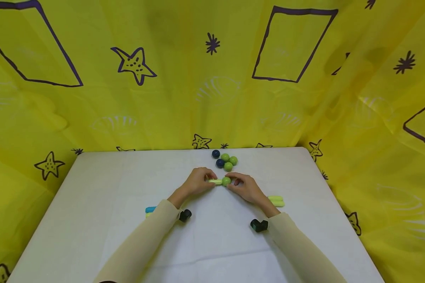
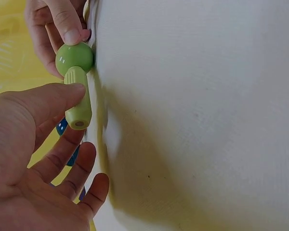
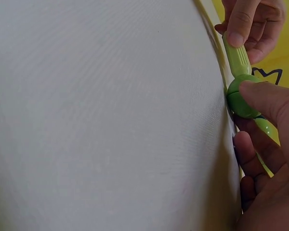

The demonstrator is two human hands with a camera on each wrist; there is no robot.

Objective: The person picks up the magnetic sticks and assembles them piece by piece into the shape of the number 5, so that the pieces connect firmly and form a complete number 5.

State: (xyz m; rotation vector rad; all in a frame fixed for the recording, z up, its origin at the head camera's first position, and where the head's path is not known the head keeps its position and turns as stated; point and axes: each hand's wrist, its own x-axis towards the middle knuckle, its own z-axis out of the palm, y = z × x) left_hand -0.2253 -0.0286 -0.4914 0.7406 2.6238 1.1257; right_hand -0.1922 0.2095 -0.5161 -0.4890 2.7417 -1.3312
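Note:
Between finger and thumb, my left hand [image 1: 198, 181] pinches a light yellow-green magnetic rod [image 2: 78, 103] with a ribbed side and a small round metal spot in its end. My right hand [image 1: 247, 188] pinches a glossy green ball [image 3: 243, 96] with a seam around it. The rod's far end meets the ball, and the two stand in line above the white table. In the left wrist view the other fingers of my left hand spread loosely below the rod. Just behind the hands, green balls [image 1: 228, 166] and dark blue balls [image 1: 220, 163] lie grouped.
Yellow-green rods [image 1: 277, 201] lie beside my right forearm. A blue rod [image 1: 150, 209] and a yellow one show partly from behind the left sleeve [image 1: 145, 236]. Yellow curtain [image 1: 177, 98] with drawn stars surrounds the white table [image 1: 127, 177] at the back and sides.

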